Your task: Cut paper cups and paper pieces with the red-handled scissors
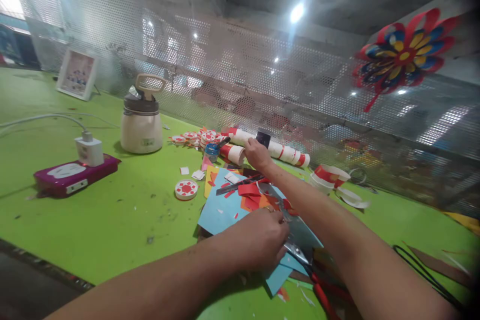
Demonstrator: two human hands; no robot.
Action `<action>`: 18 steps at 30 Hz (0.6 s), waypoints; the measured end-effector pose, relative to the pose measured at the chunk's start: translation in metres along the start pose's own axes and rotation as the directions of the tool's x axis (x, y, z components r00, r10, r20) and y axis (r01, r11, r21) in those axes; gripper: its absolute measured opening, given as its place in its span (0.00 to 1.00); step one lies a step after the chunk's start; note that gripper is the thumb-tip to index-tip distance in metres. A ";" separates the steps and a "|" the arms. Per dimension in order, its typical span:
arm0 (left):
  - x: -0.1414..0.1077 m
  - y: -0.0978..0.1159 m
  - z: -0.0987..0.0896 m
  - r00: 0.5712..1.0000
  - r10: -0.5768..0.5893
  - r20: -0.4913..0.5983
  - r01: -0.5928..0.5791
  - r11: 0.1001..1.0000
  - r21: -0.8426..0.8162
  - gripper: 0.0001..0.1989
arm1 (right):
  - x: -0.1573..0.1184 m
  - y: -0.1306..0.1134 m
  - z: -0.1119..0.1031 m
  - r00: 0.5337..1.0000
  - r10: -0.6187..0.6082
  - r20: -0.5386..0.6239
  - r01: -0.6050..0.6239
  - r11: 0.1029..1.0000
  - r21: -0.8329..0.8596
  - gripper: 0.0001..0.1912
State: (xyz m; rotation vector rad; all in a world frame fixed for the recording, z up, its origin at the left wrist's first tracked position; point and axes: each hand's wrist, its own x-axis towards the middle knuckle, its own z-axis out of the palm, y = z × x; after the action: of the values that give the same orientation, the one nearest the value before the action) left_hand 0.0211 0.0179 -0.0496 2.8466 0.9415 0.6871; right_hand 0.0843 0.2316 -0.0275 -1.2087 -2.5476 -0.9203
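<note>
My left hand (264, 235) is closed over light blue paper (215, 210), its fingertips turned away, so what they pinch is hidden. Scissors with red handles (320, 292) lie beside it, partly covered by my forearms. Further out, my right hand (258, 155) is curled at a small dark rectangular object (263, 138), in front of white-and-red paper rolls (285, 152). A utility knife (238, 185) rests across the blue sheet among red paper strips (249, 190). A round white disc with red pieces (186, 189) sits to the left, and a blue jar (212, 151) stands behind it.
At the left are a beige spray bottle (141, 127), a purple power strip (77, 175) with a plugged-in charger (89, 149), and a picture frame (77, 74). Several decorated discs (208, 136) are heaped behind. A perforated panel (232, 75) borders the green table (146, 220). Paper rings (328, 177) stand right.
</note>
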 end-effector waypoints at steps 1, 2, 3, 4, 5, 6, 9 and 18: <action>0.000 0.000 0.000 1.000 0.001 0.002 -0.001 1.000 0.002 0.09 | 0.000 -0.001 -0.001 1.000 -0.014 -0.004 0.014 1.000 0.001 0.13; 0.000 0.000 -0.001 1.000 0.001 0.004 -0.001 1.000 0.003 0.09 | 0.001 -0.002 -0.001 1.000 -0.028 -0.007 0.028 1.000 0.003 0.13; 0.000 0.000 -0.001 1.000 0.001 0.004 -0.001 1.000 0.002 0.08 | 0.002 -0.003 -0.001 0.999 -0.041 -0.010 0.041 0.999 0.005 0.13; 0.000 0.000 -0.001 1.000 0.000 0.003 0.000 1.000 -0.001 0.08 | 0.002 -0.004 -0.001 0.999 -0.051 -0.012 0.051 0.999 0.008 0.13; 0.000 0.000 -0.001 1.000 -0.002 -0.001 0.002 1.000 -0.007 0.07 | 0.003 -0.004 -0.001 0.998 -0.059 -0.012 0.059 0.998 0.012 0.12; -0.001 0.000 0.000 1.000 -0.004 -0.008 0.003 1.000 -0.014 0.07 | 0.003 -0.004 -0.001 0.998 -0.066 -0.013 0.067 0.998 0.017 0.12; -0.001 -0.001 0.001 0.999 -0.003 -0.039 0.002 0.999 -0.032 0.06 | 0.005 -0.002 0.000 0.996 -0.088 -0.012 0.089 0.995 0.042 0.13; -0.001 -0.003 0.004 0.999 0.010 -0.043 -0.009 1.000 0.024 0.09 | 0.000 0.022 -0.004 0.995 -0.066 -0.077 0.083 0.967 0.239 0.11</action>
State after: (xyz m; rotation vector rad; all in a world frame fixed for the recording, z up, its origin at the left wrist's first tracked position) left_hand 0.0208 0.0197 -0.0545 2.8698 0.9487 0.7469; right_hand 0.1004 0.2395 -0.0144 -1.0005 -2.5743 -0.6281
